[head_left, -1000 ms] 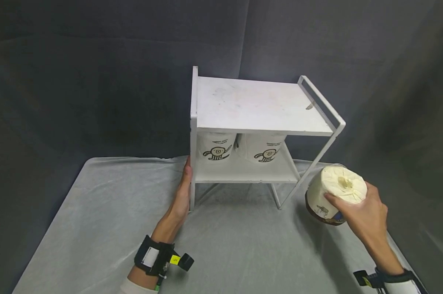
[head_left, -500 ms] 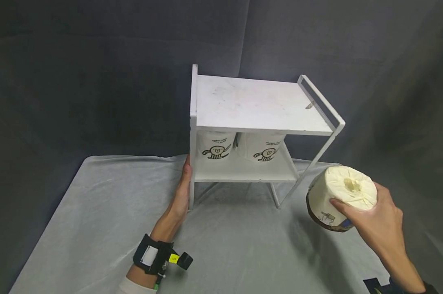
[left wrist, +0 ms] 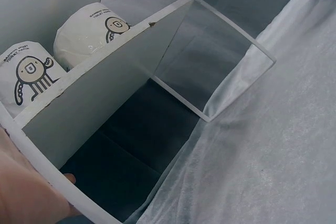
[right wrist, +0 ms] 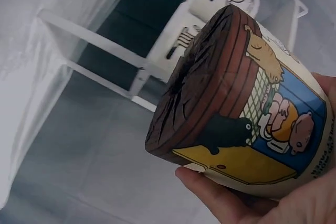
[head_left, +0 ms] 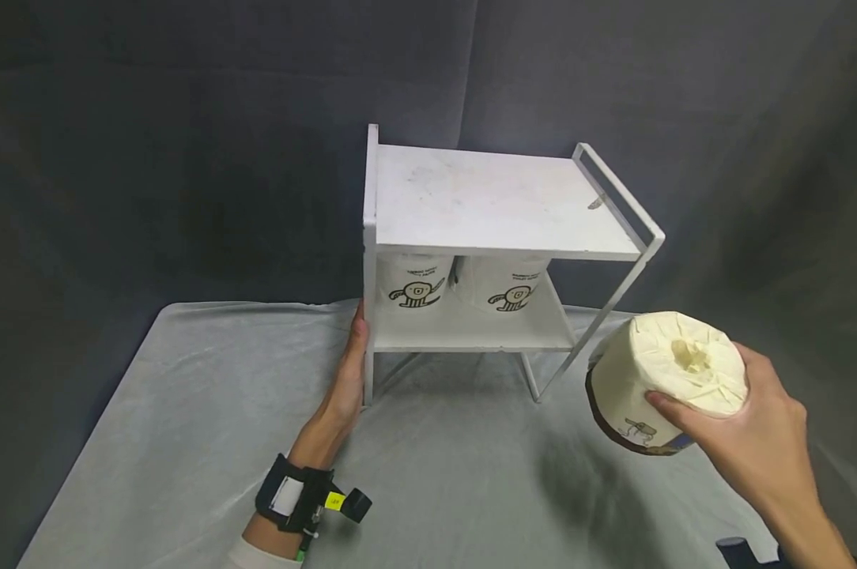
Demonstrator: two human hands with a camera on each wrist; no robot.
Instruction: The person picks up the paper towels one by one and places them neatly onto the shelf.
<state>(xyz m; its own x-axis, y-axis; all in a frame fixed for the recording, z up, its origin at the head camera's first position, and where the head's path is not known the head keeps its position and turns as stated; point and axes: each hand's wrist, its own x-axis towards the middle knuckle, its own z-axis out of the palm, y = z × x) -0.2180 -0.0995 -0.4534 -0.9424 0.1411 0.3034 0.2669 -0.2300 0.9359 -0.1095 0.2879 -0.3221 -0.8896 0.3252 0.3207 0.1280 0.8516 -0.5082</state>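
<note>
A small white two-tier shelf [head_left: 508, 202] stands on the cloth. My left hand [head_left: 346, 379] holds its left side frame; in the left wrist view a fingertip [left wrist: 69, 178] shows past the bar, the other fingers mostly hidden. At the right, clear of the shelf, my right hand [head_left: 759, 438] grips a wrapped toilet paper roll [head_left: 666, 387], tilted, its pale crumpled end up. The right wrist view shows the roll's brown end and a printed cat-and-cupboard picture. Two white wrapped toilet paper rolls, a left one [head_left: 414, 283] and a right one [head_left: 507, 284], stand on the lower tier.
A grey-white cloth [head_left: 208, 442] covers the table, with dark curtain [head_left: 186, 158] behind it and at the sides. The shelf's slanted right frame [head_left: 602, 316] stands between the lower tier and the held roll. A raised rail [head_left: 624, 194] edges the top.
My right hand has brought the toilet paper roll a little to the right and nearer the camera, tilting it more. The left hand stays on the shelf's frame.
</note>
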